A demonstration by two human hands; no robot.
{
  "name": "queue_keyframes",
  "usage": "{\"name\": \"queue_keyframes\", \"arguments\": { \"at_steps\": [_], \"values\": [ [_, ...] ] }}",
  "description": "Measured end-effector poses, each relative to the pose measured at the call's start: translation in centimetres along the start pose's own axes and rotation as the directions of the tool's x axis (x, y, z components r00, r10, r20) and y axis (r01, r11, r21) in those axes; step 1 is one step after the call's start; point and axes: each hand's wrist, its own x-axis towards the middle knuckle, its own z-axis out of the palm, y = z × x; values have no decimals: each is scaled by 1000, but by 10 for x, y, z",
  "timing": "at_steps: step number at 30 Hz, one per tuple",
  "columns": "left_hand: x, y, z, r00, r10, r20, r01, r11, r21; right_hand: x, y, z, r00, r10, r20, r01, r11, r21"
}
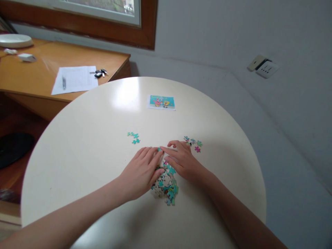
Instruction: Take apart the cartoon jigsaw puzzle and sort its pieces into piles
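My left hand [141, 173] lies palm down on the round cream table [90, 138], fingers stretched out over the far edge of a pile of loose puzzle pieces [166, 188]. My right hand [180, 159] rests beside it, fingers extended and meeting the left fingertips over a teal piece. A small group of teal pieces [134, 137] lies to the far left. A cluster of pink and green pieces [194, 143] lies just beyond my right hand. A printed reference picture [161, 102] lies further back on the table.
A wooden desk [33, 76] stands at the back left with a paper sheet [75, 79], a pen, keys [100, 72] and a white dish [14, 40]. A grey wall with a switch plate [263, 66] is to the right.
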Motion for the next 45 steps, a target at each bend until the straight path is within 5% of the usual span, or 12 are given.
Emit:
{"name": "queue_keyframes", "arguments": {
  "at_steps": [15, 23, 32, 45],
  "values": [
    [-2, 4, 3, 993, -73, 97, 53, 979, 195, 0, 7, 7, 991, -33, -126, 32, 999, -11],
    [-4, 3, -1, 951, -303, 64, 276, 923, 268, 0, 10, 6, 993, -23, -113, 25, 1000, 17],
    [-1, -8, -2, 902, -429, 45, 400, 871, 284, -1, 11, 8, 991, -30, -132, 33, 999, 20],
    [4, -21, -8, 899, -436, -42, 430, 859, 279, 1, 13, 6, 976, -86, -199, 107, 990, 96]
  ]
}}
